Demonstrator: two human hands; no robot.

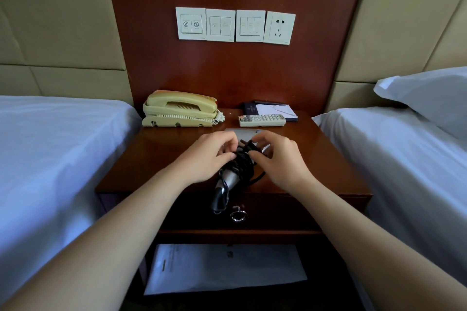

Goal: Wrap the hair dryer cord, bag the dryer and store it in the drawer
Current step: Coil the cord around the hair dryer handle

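Item 1, hair dryer (228, 180): silver-grey, lying at the front of the dark wood counter (164, 149), barrel twd the wall, handle end poking out past the front edge, over the drawer (278, 212). Item 2, cord (243, 163): black, wound in a thick bundle round the handle, w/ one loop hanging by the handle end and another sticking out on the R side; plug (249, 146) sits atop the bundle, btwn the hands. L grip (209, 156): fingers curled, we read it as pinching the cord bundle from the L. R grip (280, 159): fingers curled, pinching the cord just beside the plug. Item 3, drawer: closed, metal ring pull (237, 216) at front centre, just under the handle end. Item 4, open shelf below: flat white printed item (225, 267), bag or sheet, we can't tell which. Counter rear, L to R: beige corded phone (180, 108), white remote (261, 120), notepad (276, 110) on a dark folder. Wood wall panel (227, 70) above: three switch plates (221, 25), one socket (279, 28). L bed (50, 146) and R bed (404, 171), white sheets, flank the counter; pillow (429, 98) on the R one.
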